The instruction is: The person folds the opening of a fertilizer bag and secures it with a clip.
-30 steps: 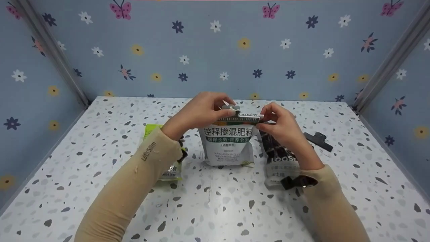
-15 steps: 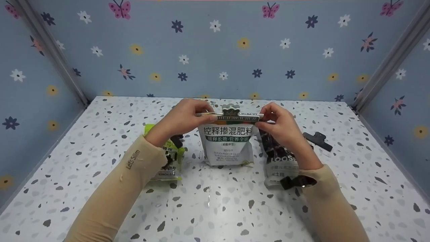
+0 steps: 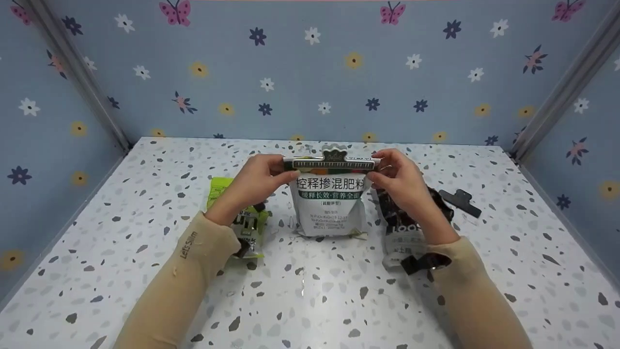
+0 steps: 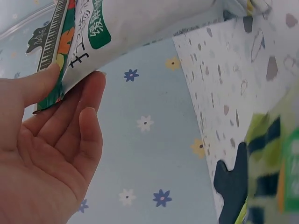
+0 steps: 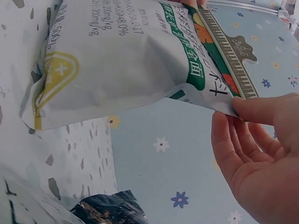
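Observation:
A white fertilizer bag [image 3: 329,208] with a green band stands upright mid-table in the head view. A patterned bag clip [image 3: 334,154] with piano-key markings and a scalloped tab runs along its folded top. At the top left corner my left hand [image 3: 256,178] pinches the fold, thumb in front and fingers behind, as the left wrist view shows. My right hand [image 3: 399,175] pinches the opposite corner between thumb and fingers. In the right wrist view the clip's end [image 5: 250,91] lies right at that thumb.
A lime-green bag [image 3: 249,237] lies left of the white one, with a dark clip [image 4: 233,182] by it. To the right lies a black-and-grey bag [image 3: 404,232], partly behind my right forearm. Beyond it is a loose black clip [image 3: 462,202]. Flowered walls [image 3: 310,63] enclose the table.
My left hand has shifted left from the clip's tab to the bag's top left corner. The clip now shows along the whole top. My right hand has stayed at the right corner.

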A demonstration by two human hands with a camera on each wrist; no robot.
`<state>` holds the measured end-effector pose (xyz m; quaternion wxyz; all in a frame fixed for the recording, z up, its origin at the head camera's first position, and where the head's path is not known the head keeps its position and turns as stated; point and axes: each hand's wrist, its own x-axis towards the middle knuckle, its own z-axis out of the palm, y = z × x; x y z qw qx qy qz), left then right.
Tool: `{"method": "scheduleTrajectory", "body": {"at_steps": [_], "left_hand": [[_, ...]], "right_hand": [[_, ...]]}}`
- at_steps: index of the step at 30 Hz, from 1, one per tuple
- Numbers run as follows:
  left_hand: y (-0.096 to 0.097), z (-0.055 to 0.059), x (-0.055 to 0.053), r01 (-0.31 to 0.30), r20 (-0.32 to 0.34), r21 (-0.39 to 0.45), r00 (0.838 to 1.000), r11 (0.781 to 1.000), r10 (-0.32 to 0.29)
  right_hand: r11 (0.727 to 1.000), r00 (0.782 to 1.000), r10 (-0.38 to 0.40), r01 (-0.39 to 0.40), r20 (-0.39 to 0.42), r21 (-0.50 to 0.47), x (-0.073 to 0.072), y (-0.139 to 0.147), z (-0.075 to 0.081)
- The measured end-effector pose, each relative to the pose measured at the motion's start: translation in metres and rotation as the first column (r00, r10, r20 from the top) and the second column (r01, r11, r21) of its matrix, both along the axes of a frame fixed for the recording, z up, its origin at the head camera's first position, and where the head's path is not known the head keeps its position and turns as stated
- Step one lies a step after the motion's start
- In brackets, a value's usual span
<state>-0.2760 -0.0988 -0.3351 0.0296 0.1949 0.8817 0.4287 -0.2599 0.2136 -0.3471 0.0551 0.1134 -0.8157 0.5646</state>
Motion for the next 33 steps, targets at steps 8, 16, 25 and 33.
{"method": "scheduleTrajectory", "body": {"at_steps": [8,16,25,33], "left_hand": [[0.001,-0.019,-0.003,-0.034,0.082,0.171,0.996,0.985,0.020],[-0.001,-0.035,-0.007,-0.048,0.163,0.160,0.986,0.986,0.021],[0.001,-0.038,-0.010,-0.007,0.156,0.212,0.987,0.977,-0.027],[0.002,-0.045,-0.010,0.033,0.159,0.166,0.985,0.986,-0.060]], "right_hand": [[0.996,0.995,0.024,-0.032,0.095,0.083,-0.003,-0.003,-0.016],[0.984,0.984,0.079,-0.102,0.162,0.144,-0.010,-0.007,-0.020],[0.986,0.983,0.073,-0.097,0.171,0.136,-0.011,-0.002,-0.018],[0.990,0.986,0.031,-0.053,0.167,0.130,-0.008,-0.008,-0.023]]}}
